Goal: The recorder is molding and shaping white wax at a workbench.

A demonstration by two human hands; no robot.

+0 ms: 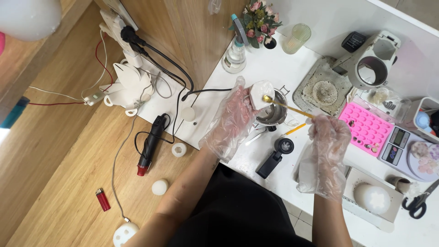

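From the head camera, both hands wear loose clear plastic gloves. The left hand (pixel 231 120) is curled around a small white mould (pixel 261 94), fingers pressed on its side, holding it up over a steel cup (pixel 270 115) that stands on the white counter (pixel 256 68). The right hand (pixel 325 137) pinches the near end of a thin yellow stick (pixel 288 106); the stick slants up and left, and its golden tip touches the top of the mould.

Just below the cup lies a black handheld tool (pixel 273 158) with a round end. Right of the stick sit a grimy square tray (pixel 322 91) and a pink mould (pixel 366 126) with rows of small holes, a few beads lying at its lower edge. Beyond these are a white machine (pixel 372 61) with a round opening, a small scale (pixel 397 145), and scissors (pixel 418 203) at the counter's right edge. A white dome (pixel 371 199) rests on a pale block near the right forearm.

At the back stand a clear bottle (pixel 234 57), a posy (pixel 259 20) and a ribbed glass (pixel 296 38).

To the left, on the lower wooden surface (pixel 59 183), lie a black heat tool (pixel 149 145) with a red tip, a red lighter (pixel 103 199), white balls (pixel 159 186) and a power strip (pixel 121 29) with black cables.
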